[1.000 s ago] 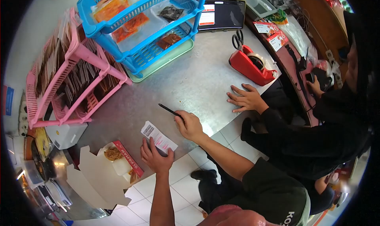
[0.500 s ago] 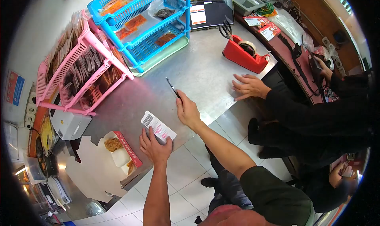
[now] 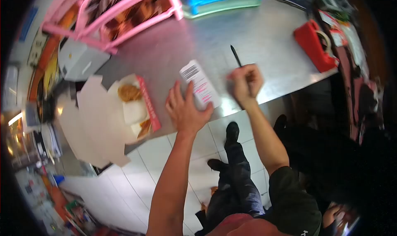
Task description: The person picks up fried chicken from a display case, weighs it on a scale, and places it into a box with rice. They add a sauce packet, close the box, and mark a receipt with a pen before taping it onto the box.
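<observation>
On the grey metal table, a white oblong paper slip lies by the front edge, between a white-and-red cardboard box, left, and a red wedge-shaped plastic tape dispenser, right.

Pink-marked white slip, black pen

Here's the left hand, spread low over the printed slip, fingers at its edge! The right hand grips a black pen, well to the slip's right. Across the worktop, an open food box showing fried pieces; far right, the red tape dispenser!
</observation>
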`<state>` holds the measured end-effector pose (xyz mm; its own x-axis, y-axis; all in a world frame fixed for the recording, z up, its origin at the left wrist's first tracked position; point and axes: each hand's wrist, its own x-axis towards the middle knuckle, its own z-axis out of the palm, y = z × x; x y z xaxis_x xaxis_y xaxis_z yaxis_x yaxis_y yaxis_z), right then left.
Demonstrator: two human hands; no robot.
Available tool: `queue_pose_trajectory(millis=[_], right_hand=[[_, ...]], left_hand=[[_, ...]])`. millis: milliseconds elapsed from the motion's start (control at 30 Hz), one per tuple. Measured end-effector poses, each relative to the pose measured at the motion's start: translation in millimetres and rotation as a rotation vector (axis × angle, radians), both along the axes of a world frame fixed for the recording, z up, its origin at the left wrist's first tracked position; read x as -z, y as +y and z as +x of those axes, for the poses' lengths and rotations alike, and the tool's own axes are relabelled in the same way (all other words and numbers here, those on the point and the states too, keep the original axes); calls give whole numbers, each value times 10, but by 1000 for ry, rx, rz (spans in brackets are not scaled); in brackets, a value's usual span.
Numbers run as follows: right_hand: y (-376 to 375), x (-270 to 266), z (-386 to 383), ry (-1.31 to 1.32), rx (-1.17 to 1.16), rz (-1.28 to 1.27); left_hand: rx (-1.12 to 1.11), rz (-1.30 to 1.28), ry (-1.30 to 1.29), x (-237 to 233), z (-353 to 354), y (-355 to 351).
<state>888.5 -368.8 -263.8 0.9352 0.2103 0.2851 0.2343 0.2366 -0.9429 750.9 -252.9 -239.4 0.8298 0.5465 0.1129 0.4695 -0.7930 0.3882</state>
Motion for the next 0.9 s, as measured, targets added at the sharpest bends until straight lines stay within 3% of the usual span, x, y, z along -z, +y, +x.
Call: queue_pose_trajectory(millis=[100,233,300,467,533,667,733,900], right_hand=[[63,-388,-14,234,-314,261],[106,-407,-10,408,-446,69],[-35,-232,28,177,-447,-210],[-87,-256,0,306,-502,-205],[-42,-263,-45,177,-488,-414],[-23,-224,-80,87,-452,-510],[-3,-260,-75,-131,-438,-558],[19,-274,-55,-68,-478,-565]], left_hand=[[18,-33,68,-89,16,9],[12,-71,112,-106,27,25],[19,-92,147,-111,30,28],[25,-93,120,-92,15,40],[24,-87,116,-100,27,44],[18,-94,106,-75,10,46],[21,-92,88,-55,1,41],[26,-45,62,-43,1,46]])
